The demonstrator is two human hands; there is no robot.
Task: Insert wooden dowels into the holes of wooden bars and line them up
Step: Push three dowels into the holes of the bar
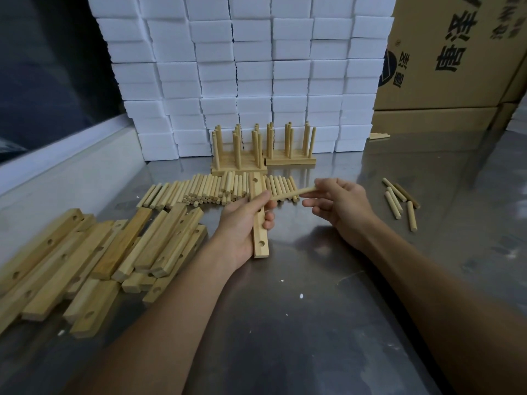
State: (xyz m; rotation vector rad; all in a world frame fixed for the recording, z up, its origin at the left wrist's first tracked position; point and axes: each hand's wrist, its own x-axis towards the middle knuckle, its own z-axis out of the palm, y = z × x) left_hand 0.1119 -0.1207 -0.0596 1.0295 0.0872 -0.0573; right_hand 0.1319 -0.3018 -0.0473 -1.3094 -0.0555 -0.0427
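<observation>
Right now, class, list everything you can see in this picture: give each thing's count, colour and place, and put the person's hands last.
Held bar: one, pale wood, with holes, in the left hand.
Held dowel: one, pale wood, in the right hand, its tip towards the bar.
Loose bars: a heap, pale to honey wood, table left.
Loose dowels: many, pale wood, in a row mid-table.
Stray dowels: about six, pale wood, table right.
Finished bars with upright dowels: two groups, pale wood, table back.
Foam blocks: a stacked wall, white, behind.
Cardboard boxes: stacked, brown, back right.
Table: one, shiny grey metal.
Left hand: grips the bar.
Right hand: pinches the dowel.
</observation>
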